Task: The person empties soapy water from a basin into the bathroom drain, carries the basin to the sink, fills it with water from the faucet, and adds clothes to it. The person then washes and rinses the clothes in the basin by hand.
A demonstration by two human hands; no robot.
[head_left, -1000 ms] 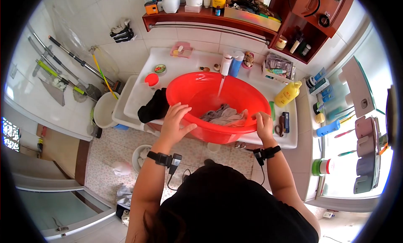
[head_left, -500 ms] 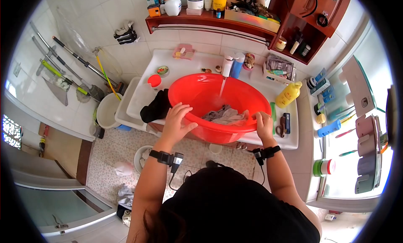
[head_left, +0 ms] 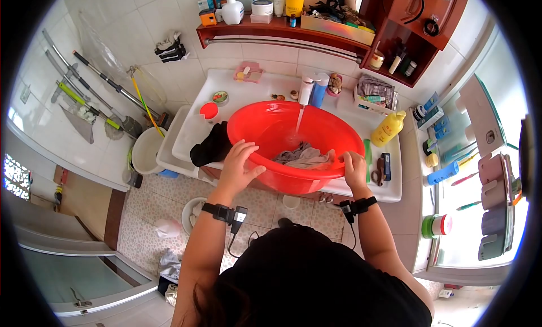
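Obscuring part of the red basin [head_left: 293,183]: bunched, greyish cloth [head_left: 302,156].

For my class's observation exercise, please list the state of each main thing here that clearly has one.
Red basin: uncovered, on the sink
Water stream: running into the basin
Laundry: bunched in the basin
Left hand: fingers on basin rim, thumb spread
Right hand: fingers curled at basin rim
Black cloth: crumpled
Yellow bottle: standing
White bucket: uncovered
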